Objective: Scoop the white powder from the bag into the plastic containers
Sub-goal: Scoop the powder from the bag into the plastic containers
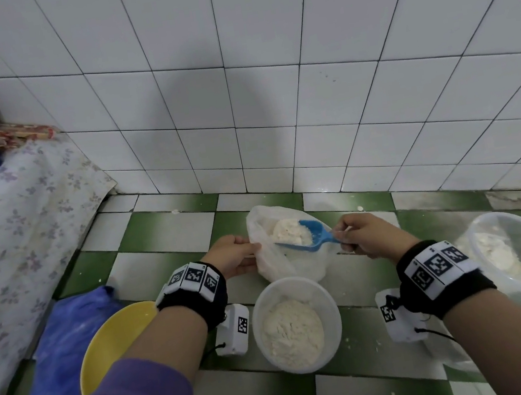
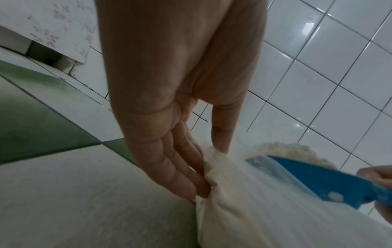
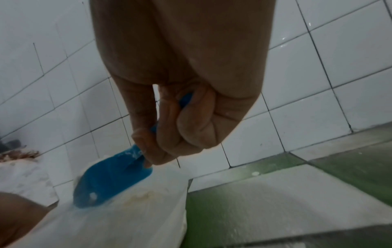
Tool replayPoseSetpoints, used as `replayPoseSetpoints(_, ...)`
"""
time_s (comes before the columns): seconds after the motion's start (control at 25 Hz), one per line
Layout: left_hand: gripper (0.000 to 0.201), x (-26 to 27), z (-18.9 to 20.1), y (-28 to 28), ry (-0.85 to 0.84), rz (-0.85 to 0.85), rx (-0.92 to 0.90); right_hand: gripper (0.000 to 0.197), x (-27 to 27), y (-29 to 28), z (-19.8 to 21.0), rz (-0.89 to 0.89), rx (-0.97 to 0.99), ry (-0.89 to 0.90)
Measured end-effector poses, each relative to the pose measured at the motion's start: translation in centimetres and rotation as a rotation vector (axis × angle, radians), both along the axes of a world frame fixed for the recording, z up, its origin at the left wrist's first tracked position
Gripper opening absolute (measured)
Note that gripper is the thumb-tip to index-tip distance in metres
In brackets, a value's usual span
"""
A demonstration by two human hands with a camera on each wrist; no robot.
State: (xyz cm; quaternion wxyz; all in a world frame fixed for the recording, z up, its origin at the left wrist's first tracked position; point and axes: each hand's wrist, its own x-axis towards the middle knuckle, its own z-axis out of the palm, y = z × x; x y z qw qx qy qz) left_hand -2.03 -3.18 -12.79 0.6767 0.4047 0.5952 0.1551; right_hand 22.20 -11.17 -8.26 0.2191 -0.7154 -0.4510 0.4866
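The right hand [image 1: 365, 235] grasps the blue scoop [image 1: 306, 236] by its handle, heaped with white powder [image 1: 290, 233], over the open plastic bag [image 1: 274, 263] whose edge the left hand [image 1: 232, 256] pinches. The half-filled container [image 1: 294, 325] sits just nearer the body, between both wrists. Only the left wrist view shows the pinching fingers [image 2: 180, 167]

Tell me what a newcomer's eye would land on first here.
The blue scoop, heaped with white powder, stands out over the open bag near the wall; the right hand grips its handle while the left hand pinches the bag's edge. Just nearer sits a round plastic container, partly filled.
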Motion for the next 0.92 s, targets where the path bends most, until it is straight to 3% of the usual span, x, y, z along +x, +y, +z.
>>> replayPoseSetpoints(0.32, 0.034, -0.3, -0.1, -1.2, 0.009, 0.028, 0.01, 0.014, 0.7, -1.6, 3.7, 0.111, -0.01, 0.073)
replayPoseSetpoints(0.56, 0.028, -0.6, 0.6, -2.5, 0.016, -0.006, 0.036, 0.009, 0.8, -3.2, 5.4, 0.211, 0.011, 0.165)
replayPoseSetpoints(0.72, 0.028, -1.0, 0.8, -3.1, 0.029, -0.045, 0.054, 0.009, 0.6, -4.2, 5.6, 0.427, 0.004, 0.095)
replayPoseSetpoints(0.92, 0.031, -1.4, 0.5, -3.9, 0.018, -0.041, 0.035, 0.008, -0.7, -5.0, 6.2, 0.581, 0.06, -0.146)
